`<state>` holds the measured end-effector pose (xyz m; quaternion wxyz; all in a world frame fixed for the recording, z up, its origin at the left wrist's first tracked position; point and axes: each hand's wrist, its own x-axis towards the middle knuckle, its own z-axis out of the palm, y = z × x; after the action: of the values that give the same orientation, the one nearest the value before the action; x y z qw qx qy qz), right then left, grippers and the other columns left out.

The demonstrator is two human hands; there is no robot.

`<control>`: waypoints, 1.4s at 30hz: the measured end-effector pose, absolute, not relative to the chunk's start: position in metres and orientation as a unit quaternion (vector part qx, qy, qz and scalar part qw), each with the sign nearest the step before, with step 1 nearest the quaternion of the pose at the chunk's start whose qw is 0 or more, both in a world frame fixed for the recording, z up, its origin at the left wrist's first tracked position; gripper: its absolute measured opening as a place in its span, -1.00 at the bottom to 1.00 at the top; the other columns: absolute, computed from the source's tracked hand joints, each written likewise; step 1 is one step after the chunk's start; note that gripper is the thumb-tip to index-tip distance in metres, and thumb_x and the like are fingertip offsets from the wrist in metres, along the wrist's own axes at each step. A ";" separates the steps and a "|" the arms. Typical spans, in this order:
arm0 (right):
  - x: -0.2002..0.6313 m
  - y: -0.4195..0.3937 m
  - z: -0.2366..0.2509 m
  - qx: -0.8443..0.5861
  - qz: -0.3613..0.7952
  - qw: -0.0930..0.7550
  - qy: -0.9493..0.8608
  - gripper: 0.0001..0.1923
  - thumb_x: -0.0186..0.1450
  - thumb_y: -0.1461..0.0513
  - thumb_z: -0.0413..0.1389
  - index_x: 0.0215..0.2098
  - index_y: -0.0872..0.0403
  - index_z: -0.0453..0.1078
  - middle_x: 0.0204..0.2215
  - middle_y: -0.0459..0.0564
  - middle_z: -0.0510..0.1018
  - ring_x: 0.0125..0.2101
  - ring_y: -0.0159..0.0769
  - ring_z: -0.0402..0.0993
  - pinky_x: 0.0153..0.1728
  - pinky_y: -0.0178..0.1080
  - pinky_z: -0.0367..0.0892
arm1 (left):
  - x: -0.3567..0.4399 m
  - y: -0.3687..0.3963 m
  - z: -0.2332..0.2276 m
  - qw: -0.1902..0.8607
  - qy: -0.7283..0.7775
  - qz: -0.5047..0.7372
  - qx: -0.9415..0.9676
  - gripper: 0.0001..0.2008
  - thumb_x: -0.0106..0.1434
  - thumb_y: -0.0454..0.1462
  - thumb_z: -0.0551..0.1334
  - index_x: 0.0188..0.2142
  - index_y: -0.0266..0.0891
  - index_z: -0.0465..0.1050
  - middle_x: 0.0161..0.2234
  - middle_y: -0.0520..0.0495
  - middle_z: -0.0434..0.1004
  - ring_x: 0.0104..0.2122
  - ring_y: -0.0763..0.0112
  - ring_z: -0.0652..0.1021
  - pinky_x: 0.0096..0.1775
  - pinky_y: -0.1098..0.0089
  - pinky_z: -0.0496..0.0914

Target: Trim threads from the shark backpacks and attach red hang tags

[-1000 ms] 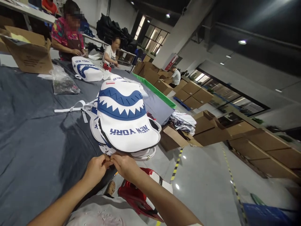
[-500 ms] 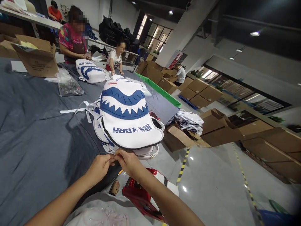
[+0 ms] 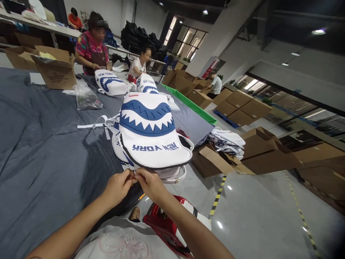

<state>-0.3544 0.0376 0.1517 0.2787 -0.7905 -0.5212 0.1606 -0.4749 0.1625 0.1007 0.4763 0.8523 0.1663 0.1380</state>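
where both hands (image 3: 134,181) pinch it, the white backpack (image 3: 151,136) shows blue shark teeth.

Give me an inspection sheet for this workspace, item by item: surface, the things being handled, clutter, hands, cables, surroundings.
Surface: long table under a dark grey cloth, creased.
Job's things: white backpack with blue shark-mouth print and NEW YORK lettering, lying on top of others at the near edge; white straps trail off to its left.
Clutter: clear plastic bag; open cardboard box; two more shark-print bags further along.
Hands: left hand and right hand meet, fingertips pinched at the backpack's near edge; what they pinch is too small to tell.
Cables: nothing seen.
Surroundings: two people working at the far end; stacked cartons on the floor; yellow-black floor tape; red item below the table edge.
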 end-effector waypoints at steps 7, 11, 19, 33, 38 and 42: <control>-0.343 0.034 0.163 -0.776 0.209 0.243 -0.544 -0.86 0.40 0.24 -0.03 -0.20 -0.01 0.37 -0.38 -0.13 0.55 -0.39 -0.35 0.50 -0.36 -0.36 0.25 | -0.476 0.149 0.109 0.375 0.233 0.175 0.880 -0.92 0.27 -0.31 0.11 -0.34 -0.17 0.36 -0.37 -0.03 0.62 -0.37 0.30 0.60 -0.36 0.42 0.31; -0.327 0.028 0.174 -0.724 0.267 0.228 -0.593 -0.85 0.41 0.26 -0.05 -0.15 -0.02 0.34 -0.33 -0.12 0.55 -0.33 -0.35 0.51 -0.33 -0.36 0.27 | -0.478 0.138 0.116 0.439 0.161 0.151 0.871 -0.78 0.33 -0.33 0.00 -0.38 -0.17 0.38 -0.45 0.03 0.57 -0.44 0.42 0.57 -0.37 0.48 0.32; -0.290 0.019 0.193 -0.614 0.336 0.221 -0.679 -0.82 0.43 0.27 -0.13 -0.14 0.00 0.29 -0.39 -0.14 0.46 -0.44 -0.43 0.38 -0.43 -0.40 0.21 | -0.474 0.100 0.129 0.391 0.278 0.178 0.859 -0.86 0.31 -0.27 0.05 -0.34 -0.14 0.36 -0.42 0.04 0.58 -0.44 0.40 0.56 -0.37 0.46 0.35; -0.281 0.019 0.174 -0.578 0.364 0.266 -0.681 -0.88 0.37 0.29 -0.06 -0.21 0.03 0.30 -0.42 -0.16 0.41 -0.40 -0.42 0.36 -0.35 -0.37 0.24 | -0.463 0.056 0.134 0.161 0.356 0.267 0.881 -0.70 0.36 -0.36 -0.04 -0.47 -0.18 0.32 -0.59 0.09 0.42 -0.58 0.45 0.46 -0.47 0.43 0.21; -0.282 0.006 0.198 -0.589 0.362 0.243 -0.681 -0.73 0.36 0.29 -0.04 -0.01 0.01 0.37 -0.24 -0.01 0.54 -0.24 -0.29 0.49 -0.17 -0.25 0.37 | -0.469 0.064 0.128 0.136 0.340 0.312 0.876 -0.76 0.38 -0.31 0.02 -0.39 -0.17 0.37 -0.56 0.09 0.45 -0.59 0.45 0.45 -0.47 0.41 0.22; -0.218 -0.035 0.243 -0.512 0.440 0.233 -0.700 -0.50 0.19 0.04 0.28 0.09 -0.12 0.43 0.11 0.09 0.48 0.07 -0.05 0.43 0.08 -0.07 0.35 | -0.478 0.089 0.121 0.354 0.357 0.275 0.820 -0.77 0.40 -0.17 0.07 -0.33 -0.16 0.42 -0.45 0.07 0.52 -0.45 0.46 0.53 -0.37 0.48 0.34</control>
<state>-0.2185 -0.0348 0.2429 0.2333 -0.5116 -0.6999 0.4404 -0.4781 0.0890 0.1206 0.3538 0.8197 0.3572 0.2745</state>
